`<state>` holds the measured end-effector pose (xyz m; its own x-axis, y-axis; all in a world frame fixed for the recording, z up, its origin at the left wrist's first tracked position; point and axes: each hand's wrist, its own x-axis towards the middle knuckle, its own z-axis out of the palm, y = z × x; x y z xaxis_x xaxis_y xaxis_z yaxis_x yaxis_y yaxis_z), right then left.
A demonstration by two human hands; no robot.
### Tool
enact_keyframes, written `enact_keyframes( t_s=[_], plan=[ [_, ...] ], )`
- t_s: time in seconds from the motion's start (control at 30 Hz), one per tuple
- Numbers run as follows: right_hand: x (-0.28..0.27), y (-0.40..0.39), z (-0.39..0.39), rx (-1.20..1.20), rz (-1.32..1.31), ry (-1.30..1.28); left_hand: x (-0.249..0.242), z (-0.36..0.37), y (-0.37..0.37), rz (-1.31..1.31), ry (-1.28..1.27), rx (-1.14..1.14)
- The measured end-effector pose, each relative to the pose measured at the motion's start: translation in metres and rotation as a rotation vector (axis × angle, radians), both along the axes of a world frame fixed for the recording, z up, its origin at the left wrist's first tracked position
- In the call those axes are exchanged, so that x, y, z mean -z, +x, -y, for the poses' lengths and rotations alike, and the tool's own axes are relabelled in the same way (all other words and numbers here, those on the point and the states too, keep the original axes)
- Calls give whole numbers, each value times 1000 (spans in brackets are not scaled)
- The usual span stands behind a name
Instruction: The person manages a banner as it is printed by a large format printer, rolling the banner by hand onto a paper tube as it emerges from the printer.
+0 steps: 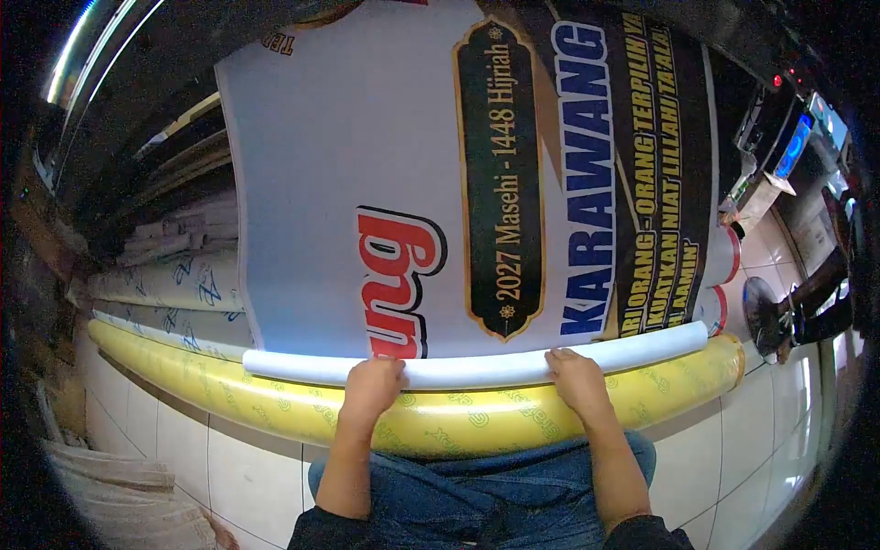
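A large printed banner (339, 165) hangs down in front of me, with bold letters and a dark green panel on it. Its lower end is wound into a white roll (477, 368) lying along a long yellow wrapped roll (275, 399). Toward the left of the white roll, my left hand (374, 380) is closed on it, fingers curled over its top. My right hand (577, 374) grips the same roll farther right. The undersides of both hands' fingers are hidden.
More wrapped rolls (174, 280) lie stacked at the left. My knees (477, 486) are close behind the yellow roll. A lit screen (794, 147) and another person's foot (777, 346) appear at the right. Pale cloth or sheeting (119, 495) lies at lower left on the tiled floor (247, 458).
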<state>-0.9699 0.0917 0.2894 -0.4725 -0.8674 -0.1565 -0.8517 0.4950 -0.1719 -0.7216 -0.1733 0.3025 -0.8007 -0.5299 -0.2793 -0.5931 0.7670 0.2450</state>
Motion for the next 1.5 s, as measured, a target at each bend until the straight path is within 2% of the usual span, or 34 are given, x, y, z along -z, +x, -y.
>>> enact_keyframes(
  t_s=[0.1, 0.17, 0.3, 0.37, 0.43, 0.53, 0.6, 0.67, 0.83, 0.9, 1.07, 1.23, 1.3, 1.5],
  plan=[
    [0, 5, 0, 3, -41, -18, 9, -20, 1, 91, -43, -17],
    [-1, 8, 2, -11, -51, 59, 13, -35, 4, -43, -223, 86],
    [7, 11, 2, -63, -110, 62, 25, -44, 0, -11, -388, 116],
    [6, 14, 4, -51, -123, -46, 24, -43, -5, -9, -392, 111],
    [10, 15, 5, -52, -162, -41, 23, -41, -8, -4, -398, 105],
    [9, 14, 6, -71, -216, -51, 25, -33, -7, -26, -326, 85],
    [2, 10, 7, -87, -230, -59, 30, -25, -4, -153, -330, 103],
    [-11, 4, 9, -72, -58, -28, 27, -18, -3, -126, -285, 126],
    [-7, -9, 7, -61, 27, -76, 24, 6, -1, -96, -152, 193],
    [-11, -13, 8, -44, 56, -52, 18, 14, -3, 44, 26, 163],
    [-24, -20, 13, 20, 247, 65, 16, 35, 5, -122, 226, 182],
    [-18, -19, 8, -32, 204, -20, 20, 43, 7, -205, 300, 193],
    [-19, -16, 7, -42, 189, -32, 16, 45, 6, -182, 417, 147],
    [-17, -14, 4, -81, 198, -83, 17, 37, 1, -296, 413, 216]
  ],
)
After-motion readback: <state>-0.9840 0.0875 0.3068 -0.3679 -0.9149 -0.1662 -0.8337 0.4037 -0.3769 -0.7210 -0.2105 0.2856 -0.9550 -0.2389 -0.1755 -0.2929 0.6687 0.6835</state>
